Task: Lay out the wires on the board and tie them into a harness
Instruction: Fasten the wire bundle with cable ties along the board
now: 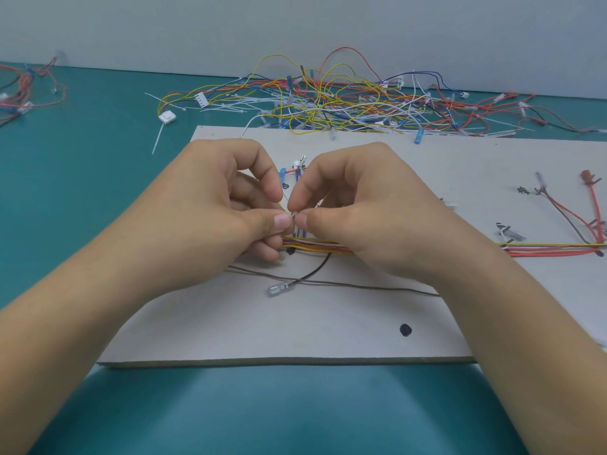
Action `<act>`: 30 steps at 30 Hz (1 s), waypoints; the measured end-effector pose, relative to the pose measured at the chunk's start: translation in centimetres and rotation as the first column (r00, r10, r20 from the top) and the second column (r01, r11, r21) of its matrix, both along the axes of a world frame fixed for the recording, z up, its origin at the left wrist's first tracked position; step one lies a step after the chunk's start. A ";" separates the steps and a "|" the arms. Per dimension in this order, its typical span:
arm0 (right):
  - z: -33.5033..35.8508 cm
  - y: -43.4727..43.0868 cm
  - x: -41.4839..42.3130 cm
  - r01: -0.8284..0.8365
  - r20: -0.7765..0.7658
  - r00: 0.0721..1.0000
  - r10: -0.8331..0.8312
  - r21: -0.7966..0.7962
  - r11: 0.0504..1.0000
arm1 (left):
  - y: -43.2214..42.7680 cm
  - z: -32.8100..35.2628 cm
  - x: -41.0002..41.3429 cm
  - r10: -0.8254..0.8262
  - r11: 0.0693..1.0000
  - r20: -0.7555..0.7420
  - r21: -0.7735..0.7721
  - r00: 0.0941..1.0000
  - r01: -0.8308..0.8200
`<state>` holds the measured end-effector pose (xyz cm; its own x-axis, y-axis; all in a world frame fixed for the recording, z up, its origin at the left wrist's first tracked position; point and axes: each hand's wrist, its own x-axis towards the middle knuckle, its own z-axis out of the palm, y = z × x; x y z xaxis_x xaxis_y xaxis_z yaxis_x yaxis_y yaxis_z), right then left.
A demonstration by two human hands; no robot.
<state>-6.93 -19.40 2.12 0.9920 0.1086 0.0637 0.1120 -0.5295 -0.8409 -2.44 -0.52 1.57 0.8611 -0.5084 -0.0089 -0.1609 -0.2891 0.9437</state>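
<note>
left hand (226,205) and right hand (364,205) meet fingertip to fingertip. each thumb and forefinger pinch a thin white strand (293,215) just above the wire bundle (317,246). i cannot tell if the strand is a tie or a wire. the bundle lies flat on the board (295,326), running right toward the red branches (571,218). a black wire (313,271) lies nearer me. a loose wire pile (345,100) sits behind the board on the teal table (82,192).

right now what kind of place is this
Probably a wire-harness assembly bench: a board with a bundle of wires laid along it, and a heap of loose wires and cable ties on the table behind.
</note>
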 end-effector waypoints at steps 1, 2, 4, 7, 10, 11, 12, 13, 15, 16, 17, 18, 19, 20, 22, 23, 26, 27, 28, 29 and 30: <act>0.0 0.1 0.0 -0.006 -0.003 1.000 0.006 0.002 1.000 | 0.0 0.0 0.0 -0.001 1.000 -0.002 -0.002 1.000 0.001; 0.0 0.1 0.0 -0.008 -0.003 1.000 0.008 0.002 1.000 | 0.0 0.0 0.0 -0.001 1.000 -0.004 -0.005 1.000 0.001; 0.0 0.1 0.0 -0.006 0.001 1.000 0.006 -0.005 1.000 | 0.0 0.0 0.0 0.000 1.000 -0.007 -0.006 1.000 0.000; 0.0 -0.1 0.0 0.009 0.004 1.000 -0.009 -0.009 1.000 | 0.0 0.0 -0.1 0.001 1.000 -0.010 -0.010 1.000 -0.002; -0.1 -0.2 0.1 0.025 0.012 1.000 -0.025 -0.013 1.000 | -0.1 0.0 -0.1 0.000 1.000 -0.017 -0.017 1.000 0.000; 0.0 -0.1 0.0 0.020 0.013 1.000 -0.020 -0.014 1.000 | -0.1 0.1 -0.1 -0.002 1.000 -0.017 -0.016 1.000 0.002; 0.0 -0.1 0.0 0.012 0.014 1.000 -0.012 -0.015 1.000 | -0.1 0.1 -0.1 -0.003 1.000 -0.018 -0.015 1.000 0.002; 0.0 0.0 0.0 0.002 0.015 1.000 -0.001 -0.018 1.000 | -0.1 0.1 -0.1 -0.002 1.000 -0.019 -0.013 1.000 0.001; -0.1 0.0 -0.1 -0.012 0.013 1.000 0.012 -0.015 1.000 | -0.1 0.1 -0.2 -0.002 1.000 -0.017 -0.016 1.000 0.002; -0.1 0.0 -0.1 -0.015 0.012 1.000 0.015 -0.011 1.000 | -0.1 0.1 -0.2 -0.004 1.000 -0.015 -0.020 1.000 0.004; -0.1 -0.1 0.0 -0.016 0.012 1.000 0.016 -0.009 1.000 | -0.1 0.1 -0.2 -0.005 1.000 -0.014 -0.026 1.000 0.005; -0.1 -0.1 0.0 -0.016 0.011 1.000 0.016 -0.009 1.000 | -0.1 0.0 -0.2 -0.006 0.999 -0.014 -0.032 1.000 0.006; -0.1 -0.1 0.0 -0.017 0.010 1.000 0.017 -0.009 1.000 | -0.1 0.0 -0.2 -0.007 0.999 -0.014 -0.036 1.000 0.007; 0.0 -0.1 0.0 -0.019 0.008 1.000 0.019 -0.008 1.000 | -0.1 -0.1 -0.1 -0.008 0.999 -0.011 -0.036 1.000 0.008; 0.0 -0.2 0.0 -0.028 -0.003 1.000 0.028 -0.001 1.000 | -0.1 -0.2 -0.1 -0.009 1.000 0.003 -0.028 1.000 0.009; 0.0 -0.2 -0.1 -0.033 -0.010 0.999 0.033 0.002 0.999 | -0.1 -0.3 -0.2 -0.009 1.000 0.012 -0.022 1.000 0.009; 0.1 -0.4 -0.1 -0.031 -0.029 0.999 0.031 -0.003 1.000 | -0.3 -0.6 -0.3 -0.004 1.000 0.042 -0.001 0.999 0.004; 0.2 -0.4 -0.1 -0.031 -0.035 0.999 0.030 -0.011 0.999 | -0.3 -0.7 -0.3 -0.003 1.000 0.054 0.006 0.999 0.003; 0.2 -0.4 -0.1 -0.031 -0.039 0.999 0.030 -0.026 0.999 | -0.4 -0.8 -0.3 -0.003 1.000 0.066 0.014 0.998 0.002; 0.2 -0.4 -0.1 -0.030 -0.036 0.999 0.029 -0.050 0.998 | -0.3 -0.9 -0.3 -0.005 1.000 0.081 0.025 0.997 0.003; 0.1 -0.3 -0.1 -0.025 -0.026 0.999 0.023 -0.080 0.997 | -0.3 -0.9 -0.3 -0.006 0.999 0.098 0.036 0.995 0.003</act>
